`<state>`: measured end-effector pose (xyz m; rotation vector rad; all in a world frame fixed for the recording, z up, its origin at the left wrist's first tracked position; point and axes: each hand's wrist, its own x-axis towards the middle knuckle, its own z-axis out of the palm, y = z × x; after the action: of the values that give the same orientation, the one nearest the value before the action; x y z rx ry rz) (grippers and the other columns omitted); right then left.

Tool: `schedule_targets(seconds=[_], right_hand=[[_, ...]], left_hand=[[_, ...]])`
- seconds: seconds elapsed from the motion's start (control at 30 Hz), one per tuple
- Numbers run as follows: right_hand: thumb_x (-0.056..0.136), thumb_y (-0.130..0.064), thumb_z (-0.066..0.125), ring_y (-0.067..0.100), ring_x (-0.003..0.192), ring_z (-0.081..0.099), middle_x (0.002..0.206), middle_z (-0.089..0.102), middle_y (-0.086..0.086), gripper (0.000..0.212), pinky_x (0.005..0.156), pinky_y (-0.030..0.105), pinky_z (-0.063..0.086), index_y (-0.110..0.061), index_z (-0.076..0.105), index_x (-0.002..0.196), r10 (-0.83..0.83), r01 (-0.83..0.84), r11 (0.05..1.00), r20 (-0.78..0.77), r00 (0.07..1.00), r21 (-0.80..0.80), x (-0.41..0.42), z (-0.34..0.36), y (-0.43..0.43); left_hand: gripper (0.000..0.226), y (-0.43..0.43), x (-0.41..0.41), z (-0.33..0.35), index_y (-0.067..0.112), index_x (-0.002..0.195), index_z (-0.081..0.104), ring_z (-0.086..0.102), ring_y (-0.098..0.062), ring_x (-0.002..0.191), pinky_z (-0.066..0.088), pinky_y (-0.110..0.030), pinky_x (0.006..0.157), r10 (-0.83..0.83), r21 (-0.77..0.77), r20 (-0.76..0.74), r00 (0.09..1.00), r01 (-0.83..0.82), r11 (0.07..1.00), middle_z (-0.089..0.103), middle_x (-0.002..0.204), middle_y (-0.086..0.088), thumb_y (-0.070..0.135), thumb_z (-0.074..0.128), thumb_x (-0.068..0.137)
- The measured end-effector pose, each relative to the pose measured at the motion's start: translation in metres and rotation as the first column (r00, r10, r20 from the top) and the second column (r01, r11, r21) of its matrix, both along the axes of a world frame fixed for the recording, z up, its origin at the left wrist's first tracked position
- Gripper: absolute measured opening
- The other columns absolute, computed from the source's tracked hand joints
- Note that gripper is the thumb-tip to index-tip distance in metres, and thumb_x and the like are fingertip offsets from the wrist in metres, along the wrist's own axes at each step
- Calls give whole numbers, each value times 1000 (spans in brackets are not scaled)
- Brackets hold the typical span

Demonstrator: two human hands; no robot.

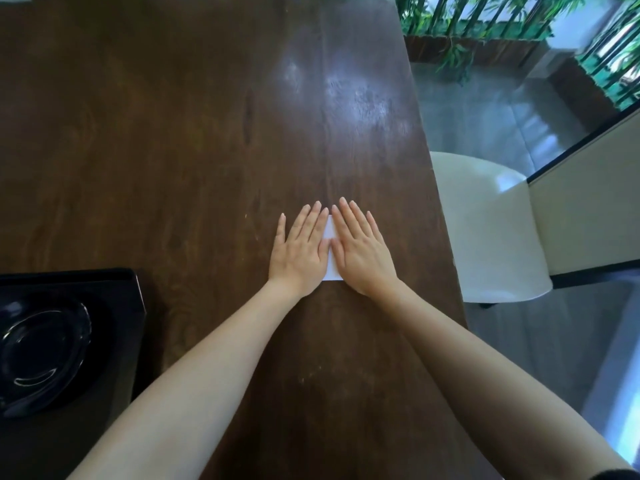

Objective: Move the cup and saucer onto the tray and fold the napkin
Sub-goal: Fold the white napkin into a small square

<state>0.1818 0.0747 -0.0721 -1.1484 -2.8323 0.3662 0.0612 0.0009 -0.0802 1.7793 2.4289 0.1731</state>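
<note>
A white napkin (330, 251) lies flat on the dark wooden table (173, 133), mostly covered by both hands; only a narrow strip shows between them. My left hand (298, 252) presses flat on its left part, fingers spread. My right hand (362, 249) presses flat on its right part. At the lower left a black tray (135, 306) holds a glossy black saucer (45, 348) with what looks like a black cup on it, partly cut off by the frame edge.
The table's right edge runs close to my right hand. Beyond it stands a cream chair (491, 230) on a grey floor. Green plants behind dark rails (485, 22) fill the far right corner.
</note>
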Motion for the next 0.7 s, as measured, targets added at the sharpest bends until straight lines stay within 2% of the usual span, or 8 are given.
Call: schedule_targets(seconds=[0.27, 0.6, 0.7], right_hand=[[99, -36, 24, 16, 147, 5, 159, 14, 3, 55, 121, 36, 4, -16, 15, 148, 23, -24, 999, -49, 999, -23, 3, 3, 0], [98, -41, 18, 13, 146, -4, 160, 1, 0, 58, 121, 36, -2, -17, 3, 149, 65, -68, 997, 65, 996, 44, 20, 3, 3], [98, -42, 16, 12, 146, -4, 160, 1, -1, 58, 120, 34, -4, -18, 2, 149, 20, -22, 1000, 67, 998, 21, 34, 4, 2]], left_hand=[[54, 1, 0, 1, 19, 148, 6, 8, -13, 145, 3, -47, 118, -14, -1, 8, 1000, 14, 1000, 14, 158, 2, 36, 14, 97], [54, 3, -2, 5, 19, 148, 6, 7, -14, 145, 2, -47, 118, -44, -17, 17, 999, 45, 999, 13, 158, 1, 36, 16, 98], [54, 7, -2, 12, 15, 147, 13, 15, -18, 144, 7, -48, 118, -56, -32, -23, 998, 55, 998, 20, 156, -2, 34, 21, 98]])
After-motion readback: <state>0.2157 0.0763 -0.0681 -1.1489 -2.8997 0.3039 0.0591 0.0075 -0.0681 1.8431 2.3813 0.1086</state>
